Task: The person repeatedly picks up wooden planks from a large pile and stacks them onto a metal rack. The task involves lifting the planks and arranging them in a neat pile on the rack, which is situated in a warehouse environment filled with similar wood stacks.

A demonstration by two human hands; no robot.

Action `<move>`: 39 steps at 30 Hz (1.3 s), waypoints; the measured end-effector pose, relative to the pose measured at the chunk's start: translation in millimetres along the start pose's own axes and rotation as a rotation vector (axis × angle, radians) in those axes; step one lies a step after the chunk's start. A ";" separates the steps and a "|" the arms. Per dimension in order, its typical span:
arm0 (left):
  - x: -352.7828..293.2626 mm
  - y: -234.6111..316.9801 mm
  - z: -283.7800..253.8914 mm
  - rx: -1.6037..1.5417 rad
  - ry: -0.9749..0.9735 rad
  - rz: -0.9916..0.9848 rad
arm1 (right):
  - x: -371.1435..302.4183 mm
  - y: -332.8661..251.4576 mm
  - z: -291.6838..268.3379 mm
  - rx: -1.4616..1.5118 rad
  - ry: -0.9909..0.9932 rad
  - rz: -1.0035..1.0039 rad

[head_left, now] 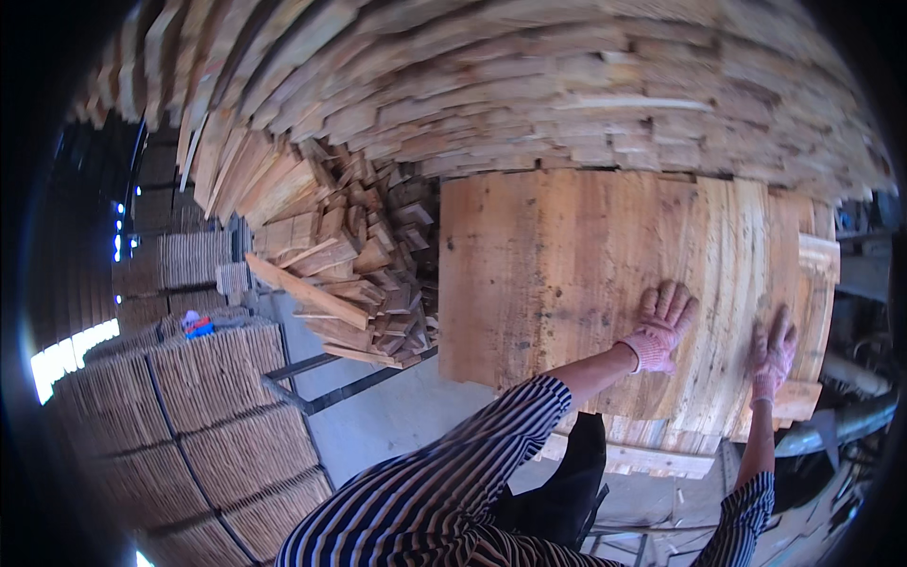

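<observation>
A tall wall of stacked boards (529, 104), slightly blurred, curves along the far side of the workspace. In front of it, meeting its foot, lies a broad layer of boards (576, 255) set side by side; other wood shows under its near edge, but what supports it is hidden. Strapped bundles of thin wood (227, 435) stand well off to the left, with a heap of offcuts (368, 274) just beyond the layer's left edge. Short pieces (818, 255) jut out at its right edge.

The person seems to be pressing or lining up the boards. Shifting them evenly would call for level pressure from both palms.

The left hand (664, 326), gloved, lies flat, fingers spread, right of the layer's middle, gripping nothing. The right hand (775, 354), also gloved, rests near the layer's right edge, its fingers outstretched and apparently holding nothing, only touching wood.
</observation>
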State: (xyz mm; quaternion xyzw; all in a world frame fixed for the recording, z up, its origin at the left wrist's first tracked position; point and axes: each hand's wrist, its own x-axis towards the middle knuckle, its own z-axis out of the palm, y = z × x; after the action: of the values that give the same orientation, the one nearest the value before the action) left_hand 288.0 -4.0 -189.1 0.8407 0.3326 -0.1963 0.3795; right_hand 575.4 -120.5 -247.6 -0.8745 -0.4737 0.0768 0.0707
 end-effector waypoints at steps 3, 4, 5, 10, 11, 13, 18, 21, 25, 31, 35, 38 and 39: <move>-11.0 -32.7 -6.9 -0.235 0.327 0.025 | 6.9 22.0 -4.9 -0.042 0.008 -0.026; -27.9 -65.3 1.6 -0.382 0.586 -0.047 | 8.4 19.9 -7.8 -0.105 -0.027 0.009; -47.0 -105.0 3.2 -0.398 0.752 -0.134 | 8.1 17.4 -10.8 -0.171 -0.062 0.050; -279.1 -342.3 -72.1 -0.602 1.566 -0.861 | 1.0 -73.1 -27.6 -0.403 -0.306 0.210; -303.7 -364.2 -122.7 -0.922 1.804 -0.740 | 5.7 -57.4 -26.6 -0.469 -0.235 0.195; -359.4 -393.8 -178.7 -1.167 2.056 -0.672 | 6.8 -82.1 -25.9 -0.417 -0.212 0.115; -484.7 -497.8 -160.9 -0.875 1.841 -1.569 | -50.3 -275.0 9.2 0.211 -0.287 -0.346; -548.2 -542.5 -99.7 -0.941 1.745 -1.743 | -113.8 -490.8 -35.7 0.381 -0.495 -0.532; -551.1 -576.7 -71.7 -1.091 1.728 -1.510 | -145.7 -725.5 -106.7 0.551 -0.435 -0.972; -543.6 -545.0 -101.3 -1.258 1.818 -1.169 | -143.0 -947.6 -86.1 0.144 -0.245 -1.292; -547.5 -524.4 -116.1 -1.699 1.981 -0.540 | -119.9 -1003.6 -77.8 -0.047 -0.537 -1.240; -540.7 -536.8 -139.2 -1.955 2.005 -0.329 | -132.5 -1020.9 -80.3 -0.112 -0.590 -1.236; -532.3 -540.7 -155.2 -1.979 1.990 -0.441 | -131.1 -1024.7 -79.2 -0.135 -0.581 -1.233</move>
State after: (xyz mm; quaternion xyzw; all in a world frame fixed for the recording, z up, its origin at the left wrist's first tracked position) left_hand -456.4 162.3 -54.9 -0.0503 0.5768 0.7237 0.3755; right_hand -317.2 320.0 40.0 -0.3915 -0.8886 0.2242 -0.0830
